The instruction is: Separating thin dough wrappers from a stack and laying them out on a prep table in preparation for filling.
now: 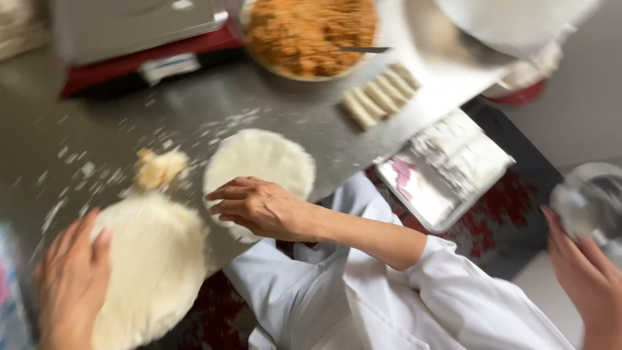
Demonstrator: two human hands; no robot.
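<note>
- Left hand (71, 285) is lying flat on the near edge of a big pale dough round (155, 266). Its fingers (87, 236) are stretched out and a bit apart, pressing rather than gripping anything.
- That dough round sits at the front-left of the metal tabletop (194, 107), partly hanging over the edge.
- Right hand (586, 272) is way off at the right, up against a shiny round container (593, 201). It's all blurry there, so I honestly can't tell if the fingers are closed around it or just touching the side.
- A third hand (259, 207), on an arm in a white sleeve (453, 285), belongs to someone else. It rests palm-down on the near edge of a second dough round (262, 159), just right of the first one.
- A small yellowish dough lump (159, 168) sits just behind the big round, with loose flour (78, 172) scattered around it.
- Further back there's a bowl of orange-brown filling (311, 29) with a utensil handle (364, 49) sticking out.
- A row of little cut dough pieces (382, 94) lies just right of that bowl.
- A floury metal tray (447, 172) sits off the tabletop's right corner.
- A red-based machine (136, 55) is at the back left.
</note>
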